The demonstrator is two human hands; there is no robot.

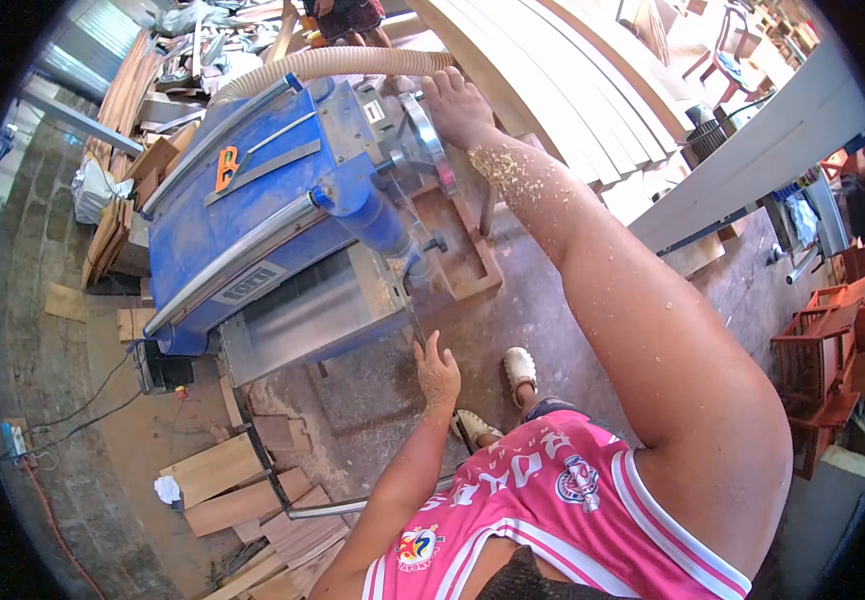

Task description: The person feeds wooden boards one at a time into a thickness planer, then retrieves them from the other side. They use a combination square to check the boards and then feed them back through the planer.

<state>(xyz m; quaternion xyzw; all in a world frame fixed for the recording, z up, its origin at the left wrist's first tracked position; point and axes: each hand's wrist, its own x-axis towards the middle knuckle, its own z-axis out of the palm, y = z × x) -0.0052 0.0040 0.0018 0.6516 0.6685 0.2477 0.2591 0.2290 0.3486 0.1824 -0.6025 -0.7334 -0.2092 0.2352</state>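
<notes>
A blue thickness planer stands before me, with a silver handwheel on its right side. My right hand is at the top of that wheel, fingers curled over its grip; wood shavings cling to the forearm. My left hand hangs low beside the machine's steel bed, fingers apart and nothing in the palm. Its fingertips are close to a thin dark lever below the bed's end. On the blue top lie an orange-handled square and a metal ruler.
A ribbed hose runs behind the planer. Long pale boards are stacked ahead to the right. Wood offcuts lie on the floor at the left, near cables. Reddish wooden chairs stand at right. Another person is beyond the machine.
</notes>
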